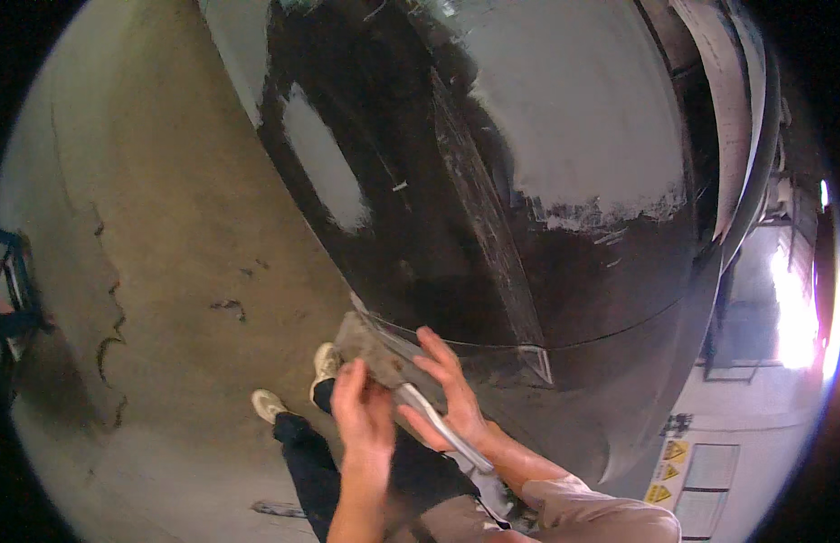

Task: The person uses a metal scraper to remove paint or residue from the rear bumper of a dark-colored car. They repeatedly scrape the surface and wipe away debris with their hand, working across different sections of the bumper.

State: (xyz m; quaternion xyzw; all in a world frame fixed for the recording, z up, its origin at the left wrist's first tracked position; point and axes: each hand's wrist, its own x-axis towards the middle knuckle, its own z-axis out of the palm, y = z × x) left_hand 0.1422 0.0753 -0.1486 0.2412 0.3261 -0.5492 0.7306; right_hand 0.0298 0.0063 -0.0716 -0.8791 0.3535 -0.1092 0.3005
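My left hand (pixel 364 412) is raised in front of me, its blurred fingers bent against the lower end of a dusty grey flat piece (pixel 364 342). I cannot make out what kind of thing this piece is. Just right of it is my right hand (pixel 456 398), fingers apart, close to the car panel. A pale grey strip (pixel 438 427), like a tube or narrow bar, runs slantwise along the right palm and wrist. Beyond both hands stretches the dark car side (pixel 438 262), with a scuffed lengthwise crease and sanded light-grey filler patches (pixel 583 118).
A panel seam (pixel 465 345) crosses the car near my right hand. Paper masking (pixel 718 109) covers the upper side. The concrete floor (pixel 185 226) lies left, with dark cracks and a blue metal frame (pixel 17 281). Warning signs (pixel 669 471) hang at lower right.
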